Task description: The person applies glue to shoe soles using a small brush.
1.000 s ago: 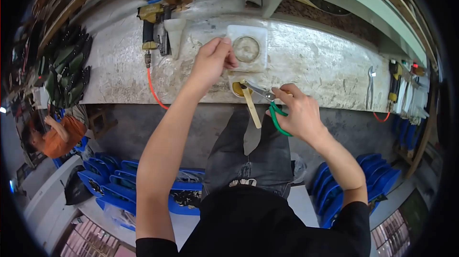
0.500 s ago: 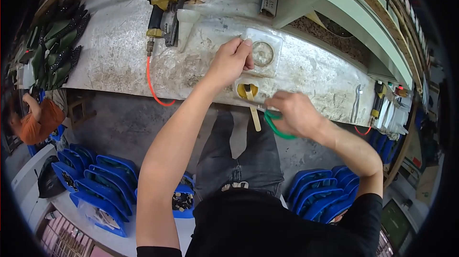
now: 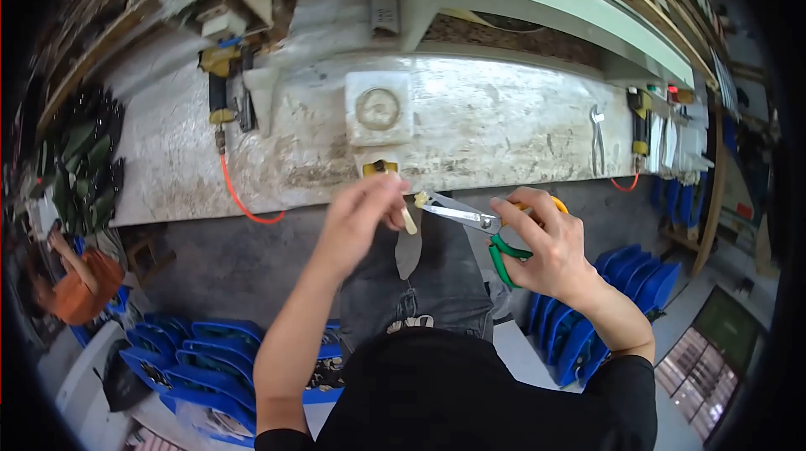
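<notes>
Right hand wraps scissors, best held steady for the yellowish lump at their tips; left of them, left hand curls nearly closed, grip on stick unclear.

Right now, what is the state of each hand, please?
Left hand: fingers curled beside the pale stick; whether gripping it cannot be told.
Right hand: closed, holding scissors by the handles.

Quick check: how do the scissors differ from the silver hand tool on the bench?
The scissors are held in the right hand; the silver hand tool lies on the bench. The scissors have green and orange handles, while the hand tool looks silvery throughout. Both show silvery metal.
</notes>
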Action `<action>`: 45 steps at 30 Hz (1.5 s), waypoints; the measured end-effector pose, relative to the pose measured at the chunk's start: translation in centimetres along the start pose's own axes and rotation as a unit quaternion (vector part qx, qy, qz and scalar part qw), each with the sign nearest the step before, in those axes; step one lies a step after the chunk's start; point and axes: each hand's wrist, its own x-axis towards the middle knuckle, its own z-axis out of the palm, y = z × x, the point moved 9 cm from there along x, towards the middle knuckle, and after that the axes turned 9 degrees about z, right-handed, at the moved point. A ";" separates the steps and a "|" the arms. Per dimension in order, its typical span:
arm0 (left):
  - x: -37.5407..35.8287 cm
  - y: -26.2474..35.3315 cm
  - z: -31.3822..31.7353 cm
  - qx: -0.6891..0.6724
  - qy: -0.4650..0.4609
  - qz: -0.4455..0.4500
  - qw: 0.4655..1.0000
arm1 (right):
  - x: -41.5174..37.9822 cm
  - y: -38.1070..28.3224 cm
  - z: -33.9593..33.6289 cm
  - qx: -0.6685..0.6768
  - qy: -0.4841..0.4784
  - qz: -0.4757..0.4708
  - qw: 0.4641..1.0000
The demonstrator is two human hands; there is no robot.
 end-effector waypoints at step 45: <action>5.0 -18.9 43.1 -0.052 -0.521 -0.387 0.759 | -25.0 31.2 -12.5 0.217 0.056 0.062 0.973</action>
